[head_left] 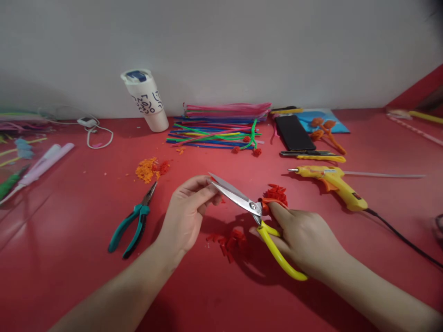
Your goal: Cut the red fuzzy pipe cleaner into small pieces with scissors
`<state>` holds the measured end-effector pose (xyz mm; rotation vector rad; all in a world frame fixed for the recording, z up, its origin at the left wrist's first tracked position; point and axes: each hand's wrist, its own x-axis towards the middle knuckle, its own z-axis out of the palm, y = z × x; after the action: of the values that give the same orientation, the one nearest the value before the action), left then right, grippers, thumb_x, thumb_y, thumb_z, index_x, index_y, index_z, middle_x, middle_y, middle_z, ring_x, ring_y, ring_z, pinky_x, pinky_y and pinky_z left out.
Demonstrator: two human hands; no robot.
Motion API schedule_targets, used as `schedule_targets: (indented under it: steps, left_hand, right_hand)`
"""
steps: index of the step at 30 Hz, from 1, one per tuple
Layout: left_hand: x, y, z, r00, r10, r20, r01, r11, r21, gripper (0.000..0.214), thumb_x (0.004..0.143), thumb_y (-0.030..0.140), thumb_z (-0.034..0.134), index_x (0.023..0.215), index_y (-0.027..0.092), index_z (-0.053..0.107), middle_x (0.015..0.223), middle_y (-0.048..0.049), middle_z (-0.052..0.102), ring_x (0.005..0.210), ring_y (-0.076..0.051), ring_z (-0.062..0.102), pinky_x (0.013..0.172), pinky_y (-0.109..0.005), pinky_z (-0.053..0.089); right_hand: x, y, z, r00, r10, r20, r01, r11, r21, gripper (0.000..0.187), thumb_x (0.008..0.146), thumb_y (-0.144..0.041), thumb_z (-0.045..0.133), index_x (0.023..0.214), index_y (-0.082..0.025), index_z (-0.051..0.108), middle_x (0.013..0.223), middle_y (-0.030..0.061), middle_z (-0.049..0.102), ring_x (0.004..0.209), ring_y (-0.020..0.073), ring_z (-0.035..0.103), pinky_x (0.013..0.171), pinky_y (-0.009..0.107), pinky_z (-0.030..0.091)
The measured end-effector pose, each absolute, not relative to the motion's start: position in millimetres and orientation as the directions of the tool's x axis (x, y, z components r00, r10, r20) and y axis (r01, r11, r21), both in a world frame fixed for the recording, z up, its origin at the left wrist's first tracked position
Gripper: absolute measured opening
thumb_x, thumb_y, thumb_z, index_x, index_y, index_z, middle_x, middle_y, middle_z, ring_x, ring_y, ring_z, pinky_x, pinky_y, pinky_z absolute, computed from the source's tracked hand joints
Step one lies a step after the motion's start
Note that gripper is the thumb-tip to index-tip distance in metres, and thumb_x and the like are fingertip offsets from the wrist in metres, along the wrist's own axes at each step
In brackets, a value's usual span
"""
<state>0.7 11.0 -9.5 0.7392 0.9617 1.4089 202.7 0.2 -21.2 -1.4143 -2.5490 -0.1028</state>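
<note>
Scissors [242,200] are logged with yellow handles and silver blades. The table [69,286] is marked plain red. Cut bits [230,240] and a tuft [275,192] are tagged red. A crumb pile [147,169] is noted as orange mixed with red. Pliers [133,226] are gripped in teal. The glue gun [332,182] is coloured yellow with an orange trigger. The cup [145,99] is white, patterned with black squiggles and lidded blue. Pipe cleaners [218,131] are mixed pink, blue and green. The phone [293,133] is black.
</note>
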Motion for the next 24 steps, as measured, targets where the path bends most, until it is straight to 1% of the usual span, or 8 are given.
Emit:
schedule_targets:
  steps: [6, 11, 16, 20, 24]
  left_hand:
    - [0.4, 10.4, -7.8, -0.081, 0.991, -0.111, -0.478, 0.059, 0.876, 0.006, 0.066, 0.013, 0.063, 0.067, 0.019, 0.065, 0.062, 0.003, 0.06, 0.056, -0.006, 0.054, 0.057, -0.018, 0.044]
    - [0.4, 10.8, -8.8, -0.081, 0.989, -0.121, -0.463, 0.07, 0.884, 0.005, 0.066, 0.014, 0.063, 0.068, 0.019, 0.064, 0.062, 0.0033, 0.06, 0.056, -0.006, 0.054, 0.057, -0.018, 0.044]
    - [-0.7, 11.2, -10.5, -0.081, 0.988, -0.129, -0.454, 0.078, 0.887, 0.005, 0.066, 0.015, 0.063, 0.069, 0.02, 0.064, 0.063, 0.0034, 0.061, 0.057, -0.007, 0.054, 0.058, -0.019, 0.044]
    - [-0.9, 10.7, -9.8, -0.086, 0.987, -0.134, -0.463, 0.08, 0.883, 0.005, 0.066, 0.014, 0.063, 0.068, 0.019, 0.064, 0.064, 0.0027, 0.062, 0.057, -0.007, 0.055, 0.058, -0.02, 0.045]
    - [-0.2, 9.6, -7.5, -0.077, 0.988, -0.131, -0.48, 0.078, 0.874, 0.005, 0.066, 0.013, 0.063, 0.066, 0.018, 0.064, 0.063, 0.0029, 0.062, 0.055, -0.006, 0.054, 0.056, -0.018, 0.044]
  right_hand:
    - [202.8, 0.3, -20.6, -0.518, 0.816, 0.257, 0.843, 0.538, -0.009, 0.039, 0.085, -0.049, 0.023, 0.066, -0.02, 0.039, 0.042, 0.0, 0.05, 0.034, 0.013, 0.044, 0.041, 0.024, 0.016]
    - [202.6, 0.1, -21.0, -0.512, 0.826, 0.233, 0.849, 0.529, -0.009, 0.038, 0.085, -0.048, 0.023, 0.066, -0.021, 0.039, 0.043, 0.0004, 0.051, 0.035, 0.0133, 0.044, 0.042, 0.024, 0.016]
    - [202.1, 0.0, -21.1, -0.512, 0.825, 0.238, 0.847, 0.531, -0.016, 0.039, 0.085, -0.049, 0.022, 0.065, -0.021, 0.039, 0.042, -0.0002, 0.05, 0.033, 0.0126, 0.042, 0.041, 0.024, 0.016]
    - [202.0, 0.0, -20.8, -0.518, 0.812, 0.268, 0.844, 0.537, 0.002, 0.04, 0.086, -0.048, 0.021, 0.064, -0.021, 0.039, 0.04, -0.0002, 0.049, 0.032, 0.0122, 0.042, 0.041, 0.024, 0.016]
    - [202.9, -0.1, -20.6, -0.527, 0.799, 0.289, 0.839, 0.544, 0.026, 0.041, 0.086, -0.048, 0.021, 0.064, -0.02, 0.041, 0.04, 0.0001, 0.05, 0.032, 0.0123, 0.042, 0.04, 0.024, 0.015]
